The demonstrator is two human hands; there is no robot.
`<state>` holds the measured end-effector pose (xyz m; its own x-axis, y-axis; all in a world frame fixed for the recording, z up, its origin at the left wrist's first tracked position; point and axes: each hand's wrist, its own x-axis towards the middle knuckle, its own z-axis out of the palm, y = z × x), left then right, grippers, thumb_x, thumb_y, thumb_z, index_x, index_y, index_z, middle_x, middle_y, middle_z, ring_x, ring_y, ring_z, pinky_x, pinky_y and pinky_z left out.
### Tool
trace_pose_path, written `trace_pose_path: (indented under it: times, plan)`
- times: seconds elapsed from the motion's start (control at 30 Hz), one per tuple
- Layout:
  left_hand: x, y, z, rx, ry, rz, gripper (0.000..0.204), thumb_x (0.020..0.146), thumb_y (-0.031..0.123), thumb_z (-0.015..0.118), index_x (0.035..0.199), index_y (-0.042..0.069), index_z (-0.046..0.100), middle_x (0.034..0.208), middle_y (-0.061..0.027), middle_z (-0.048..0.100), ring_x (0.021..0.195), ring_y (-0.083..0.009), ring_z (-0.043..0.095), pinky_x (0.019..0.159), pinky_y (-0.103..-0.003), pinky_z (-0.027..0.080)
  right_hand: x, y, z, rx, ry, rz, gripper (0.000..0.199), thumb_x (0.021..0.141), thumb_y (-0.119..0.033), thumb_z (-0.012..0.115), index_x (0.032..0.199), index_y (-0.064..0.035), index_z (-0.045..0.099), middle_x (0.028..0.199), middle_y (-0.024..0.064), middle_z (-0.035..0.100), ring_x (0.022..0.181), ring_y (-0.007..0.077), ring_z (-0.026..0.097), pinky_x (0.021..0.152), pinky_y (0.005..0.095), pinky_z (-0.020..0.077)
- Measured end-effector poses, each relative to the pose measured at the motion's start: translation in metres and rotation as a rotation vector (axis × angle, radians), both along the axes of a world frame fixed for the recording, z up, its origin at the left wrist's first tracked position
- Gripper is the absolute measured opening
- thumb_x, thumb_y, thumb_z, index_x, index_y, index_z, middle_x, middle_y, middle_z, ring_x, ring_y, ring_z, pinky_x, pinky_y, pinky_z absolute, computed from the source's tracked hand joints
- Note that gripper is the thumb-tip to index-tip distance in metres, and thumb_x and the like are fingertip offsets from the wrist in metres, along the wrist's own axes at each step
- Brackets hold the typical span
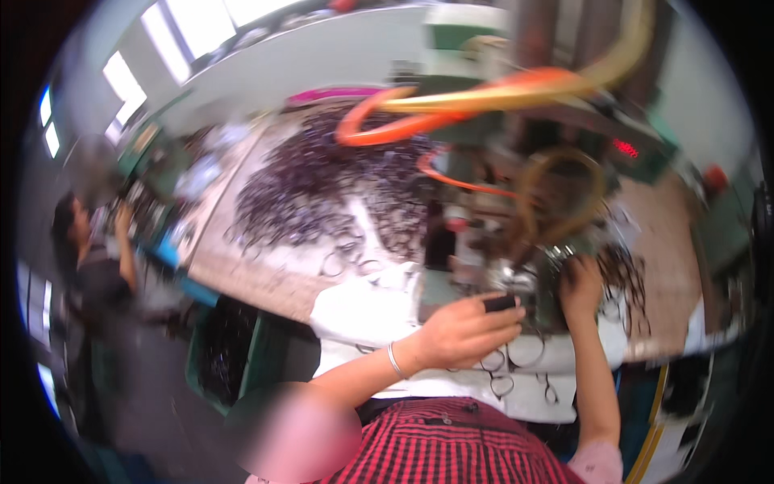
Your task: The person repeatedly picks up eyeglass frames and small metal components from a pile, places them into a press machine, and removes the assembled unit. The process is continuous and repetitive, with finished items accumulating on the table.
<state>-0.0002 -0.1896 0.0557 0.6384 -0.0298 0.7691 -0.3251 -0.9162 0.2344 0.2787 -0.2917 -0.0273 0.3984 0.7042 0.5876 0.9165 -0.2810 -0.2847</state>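
Eyeglass frames [516, 355] are spread on white cloth [363, 310] at 6 o'clock. Small dark piece [501, 303] is pinched by left hand [463, 331]; right hand [580, 282] grip can't be told. Green bin [230, 347] w/ dark frames sits at 8 o'clock.

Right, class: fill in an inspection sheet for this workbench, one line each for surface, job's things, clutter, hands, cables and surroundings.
Surface: pale bench top, white cloth at its near edge.
Job's things: dark wire frames lie under the hands; too blurred to tell more.
Clutter: big heap of dark frames across the bench.
Hands: left hand holds a small dark object; right hand reaches to the machine; its grip is blurred.
Cables: orange and yellow hoses loop above the machine.
Surroundings: another person at left; windows behind.
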Motion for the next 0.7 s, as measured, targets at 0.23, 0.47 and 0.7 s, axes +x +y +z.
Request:
trace_pose_path:
  times: [0.23, 0.47, 0.7]
  plan:
    - [-0.144, 0.087, -0.003, -0.211, -0.047, 0.974, 0.016, 0.079, -0.007, 0.062, 0.088, 0.005, 0.07, 0.13, -0.0151, 0.061, 0.123, -0.0357, 0.056, 0.1, -0.043, 0.045, -0.012, -0.024, 0.006, 0.218, 0.679, 0.021, 0.015, 0.086, -0.003, 0.066, 0.1, 0.0009, 0.07, 0.097, 0.0099, 0.07, 0.091, 0.0191, 0.064, 0.085, 0.0295, 0.0483]
    - [-0.139, 0.151, -0.106, -0.486, 0.429, 0.786, 0.022, 0.08, 0.003, 0.07, 0.1, 0.011, 0.074, 0.124, -0.0085, 0.065, 0.119, -0.0281, 0.058, 0.101, -0.038, 0.046, -0.029, 0.004, 0.019, 0.181, 0.814, 0.001, 0.015, 0.083, -0.002, 0.069, 0.097, 0.002, 0.07, 0.091, 0.0096, 0.07, 0.085, 0.0161, 0.065, 0.081, 0.0277, 0.0494]
    - [-0.133, 0.146, -0.071, -0.836, -0.391, 1.008, 0.007, 0.097, 0.006, 0.058, 0.101, 0.001, 0.062, 0.093, -0.0048, 0.069, 0.084, -0.015, 0.065, 0.077, -0.029, 0.052, -0.036, -0.067, 0.04, 0.238, 0.843, -0.047, 0.015, 0.081, 0.0, 0.07, 0.097, 0.0013, 0.071, 0.095, 0.0062, 0.068, 0.088, 0.0131, 0.061, 0.081, 0.0274, 0.0483]
